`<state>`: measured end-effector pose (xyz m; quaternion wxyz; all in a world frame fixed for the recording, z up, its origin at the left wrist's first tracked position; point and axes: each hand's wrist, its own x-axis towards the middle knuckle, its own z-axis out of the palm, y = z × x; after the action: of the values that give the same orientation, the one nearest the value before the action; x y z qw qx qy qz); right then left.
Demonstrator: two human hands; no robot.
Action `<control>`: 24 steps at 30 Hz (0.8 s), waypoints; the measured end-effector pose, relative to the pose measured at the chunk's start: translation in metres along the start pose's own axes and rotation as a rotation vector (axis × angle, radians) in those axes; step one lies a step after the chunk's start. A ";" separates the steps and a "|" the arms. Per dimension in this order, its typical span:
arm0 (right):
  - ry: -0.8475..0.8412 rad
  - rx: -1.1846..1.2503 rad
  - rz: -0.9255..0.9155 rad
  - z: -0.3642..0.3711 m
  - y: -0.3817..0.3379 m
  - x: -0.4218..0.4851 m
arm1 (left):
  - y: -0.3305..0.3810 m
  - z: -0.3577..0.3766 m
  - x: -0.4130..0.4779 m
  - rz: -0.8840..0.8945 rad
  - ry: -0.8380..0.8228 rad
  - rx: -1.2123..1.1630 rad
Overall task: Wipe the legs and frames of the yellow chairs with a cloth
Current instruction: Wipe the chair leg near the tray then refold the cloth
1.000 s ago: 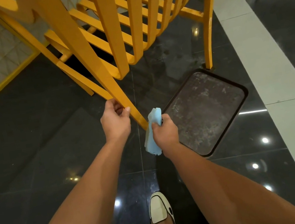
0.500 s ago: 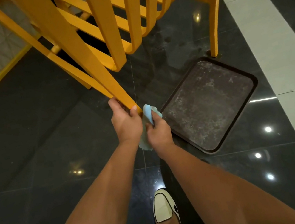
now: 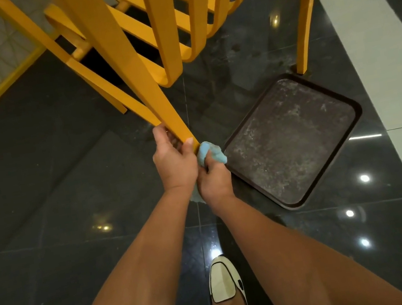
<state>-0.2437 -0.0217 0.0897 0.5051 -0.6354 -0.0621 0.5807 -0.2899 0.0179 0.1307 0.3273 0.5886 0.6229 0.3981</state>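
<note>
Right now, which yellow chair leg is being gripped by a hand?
The near leg, slanting to the left hand beside the blue cloth; the far-right leg stands untouched by the tray.

The lower end of a yellow chair leg (image 3: 146, 92) is gripped by the left hand (image 3: 175, 166). A blue cloth (image 3: 209, 152) is bunched in the right hand (image 3: 212, 179), pressed against the leg's foot. A dark tray (image 3: 307, 198) is seen at three o'clock on the floor (image 3: 43, 207).

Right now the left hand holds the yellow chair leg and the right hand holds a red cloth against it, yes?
Not quite: the cloth is light blue, not red. The head view shows the left hand holding the yellow chair leg and the right hand holding the cloth against it.
</note>
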 end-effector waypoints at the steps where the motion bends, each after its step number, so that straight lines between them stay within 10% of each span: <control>1: 0.012 0.026 -0.011 0.002 0.000 -0.001 | -0.001 -0.001 0.001 0.005 -0.004 -0.001; 10: 0.000 0.393 0.074 0.012 -0.003 -0.009 | -0.004 -0.005 0.003 0.038 -0.045 -0.037; 16: 0.085 -0.115 -0.054 0.003 0.010 0.008 | -0.012 -0.003 0.003 0.048 -0.035 -0.041; 21: -0.098 0.486 0.078 0.008 0.015 0.001 | -0.016 0.000 0.001 0.064 -0.017 -0.040; 24: -0.015 0.190 0.044 0.005 0.020 0.010 | -0.019 0.002 0.003 0.066 -0.016 -0.042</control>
<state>-0.2547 -0.0216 0.0693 0.5497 -0.5815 0.0037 0.5997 -0.2975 0.0209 0.1134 0.3316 0.6049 0.5920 0.4168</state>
